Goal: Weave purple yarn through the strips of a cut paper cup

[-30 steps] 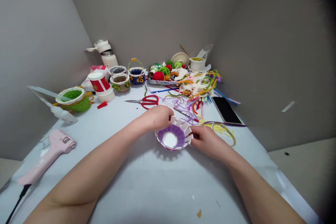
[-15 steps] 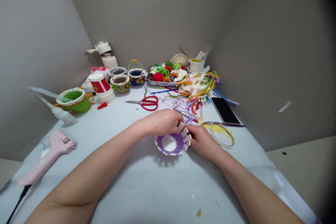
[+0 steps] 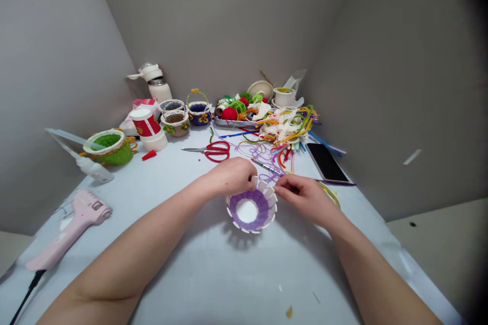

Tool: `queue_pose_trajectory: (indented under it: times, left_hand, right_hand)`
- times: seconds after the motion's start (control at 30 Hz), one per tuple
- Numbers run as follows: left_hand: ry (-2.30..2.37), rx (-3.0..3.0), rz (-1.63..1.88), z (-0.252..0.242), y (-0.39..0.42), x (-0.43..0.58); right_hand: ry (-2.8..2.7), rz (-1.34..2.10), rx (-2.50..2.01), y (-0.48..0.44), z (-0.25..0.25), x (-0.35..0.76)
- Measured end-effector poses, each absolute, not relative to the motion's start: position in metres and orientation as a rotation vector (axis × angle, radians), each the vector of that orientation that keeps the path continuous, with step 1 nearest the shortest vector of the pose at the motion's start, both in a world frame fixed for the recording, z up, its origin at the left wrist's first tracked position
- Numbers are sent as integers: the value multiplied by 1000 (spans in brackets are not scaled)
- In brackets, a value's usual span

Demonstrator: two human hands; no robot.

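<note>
A white paper cup (image 3: 272,212), its wall cut into upright strips, has purple yarn (image 3: 237,206) woven round its inside and a bare white bottom. My left hand (image 3: 234,176) grips the far rim of this cup, with the fingers closed on the strips. At the cup's right rim my right hand (image 3: 305,197) is closed in a pinch, apparently on the loose purple yarn; the fingertips hide the strand itself. Tangled purple yarn (image 3: 253,150) trails on the table behind the cup. Beside it lies a thin pen-like tool (image 3: 266,166).
Red-handled scissors (image 3: 217,152) lie beyond my left hand. On the left are a pink glue gun (image 3: 68,228), a glue bottle (image 3: 95,168) and a green basket (image 3: 120,154). A phone (image 3: 328,163) lies right. Small baskets and a tray of yarn (image 3: 236,123) stand behind.
My right hand has moved from behind the cup's rim outward to its right side. The cup has tipped slightly, showing more of the purple weave. My left hand keeps its hold.
</note>
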State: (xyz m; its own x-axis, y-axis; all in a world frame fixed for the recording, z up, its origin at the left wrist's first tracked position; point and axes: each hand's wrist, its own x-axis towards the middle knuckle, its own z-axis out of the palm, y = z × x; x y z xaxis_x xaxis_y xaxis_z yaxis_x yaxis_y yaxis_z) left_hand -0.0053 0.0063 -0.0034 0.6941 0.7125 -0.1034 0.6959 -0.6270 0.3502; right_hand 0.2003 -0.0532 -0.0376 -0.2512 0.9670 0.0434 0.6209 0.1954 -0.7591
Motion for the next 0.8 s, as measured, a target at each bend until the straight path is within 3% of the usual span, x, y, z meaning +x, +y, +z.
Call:
queue_pose_trajectory:
  times: [0.27, 0.8]
  left_hand:
    - [1110, 2575, 76, -4, 2, -1]
    - [1250, 2497, 149, -7, 8, -5]
  right_hand:
    - [-1738, 1034, -1322, -60, -29, 201]
    - [-1924, 840, -1522, -50, -43, 211]
